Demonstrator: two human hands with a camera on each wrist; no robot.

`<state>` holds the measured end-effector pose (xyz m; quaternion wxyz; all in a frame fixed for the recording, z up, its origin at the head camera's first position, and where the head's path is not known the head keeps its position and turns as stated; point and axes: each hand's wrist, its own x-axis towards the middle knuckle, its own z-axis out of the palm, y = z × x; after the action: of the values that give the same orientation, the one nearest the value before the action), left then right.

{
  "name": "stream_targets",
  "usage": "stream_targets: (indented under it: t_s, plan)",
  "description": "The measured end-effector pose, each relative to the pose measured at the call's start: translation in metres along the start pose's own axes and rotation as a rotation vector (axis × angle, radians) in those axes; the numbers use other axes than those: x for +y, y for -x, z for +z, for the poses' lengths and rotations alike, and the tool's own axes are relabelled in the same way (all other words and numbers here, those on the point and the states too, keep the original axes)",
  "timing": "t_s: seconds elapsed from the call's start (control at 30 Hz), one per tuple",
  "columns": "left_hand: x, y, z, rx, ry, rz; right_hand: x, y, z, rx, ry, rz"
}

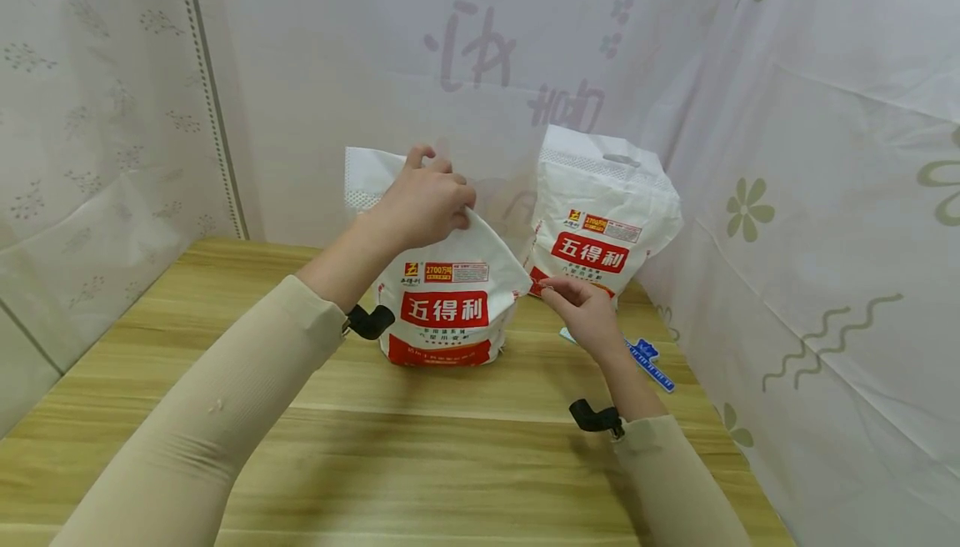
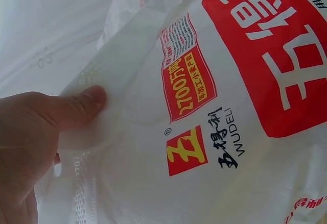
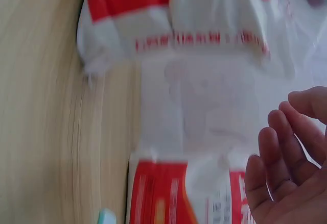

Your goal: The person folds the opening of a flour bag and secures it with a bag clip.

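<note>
A white flour bag (image 1: 442,338) with red printed panels stands upright on the table, its top slanting down to the right. My left hand (image 1: 427,205) grips its top edge. In the left wrist view the thumb (image 2: 84,106) presses on the white plastic, and the other fingers are mostly hidden behind it. My right hand (image 1: 581,309) hovers by the bag's right corner. In the right wrist view its fingers (image 3: 276,147) are loosely bent with nothing between them, apart from the bag above. A second, similar flour bag (image 1: 607,197) with a handle slot stands behind on the right.
A blue plastic strip with a raised tab (image 1: 651,363) lies on the wooden table (image 1: 420,464) behind my right wrist, beside a pale strip's end (image 1: 567,334). Patterned curtains (image 1: 360,47) hang close behind and on both sides of the table.
</note>
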<state>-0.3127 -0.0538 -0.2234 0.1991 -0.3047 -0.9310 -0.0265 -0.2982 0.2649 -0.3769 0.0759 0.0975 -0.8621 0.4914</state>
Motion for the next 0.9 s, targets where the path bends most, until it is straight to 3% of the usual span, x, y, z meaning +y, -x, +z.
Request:
stream_targets:
  t_s: [0.23, 0.47, 0.9]
  plan:
    - [0.0, -0.001, -0.001, -0.009, -0.016, -0.008, 0.035, 0.006, -0.044, 0.017, 0.131, 0.079]
    - [0.001, 0.0, -0.001, -0.003, -0.011, -0.006, 0.077, 0.014, -0.075, -0.027, 0.287, 0.156]
    - [0.001, 0.001, 0.0, 0.001, -0.001, -0.009, 0.112, 0.011, -0.087, -0.128, 0.501, 0.257]
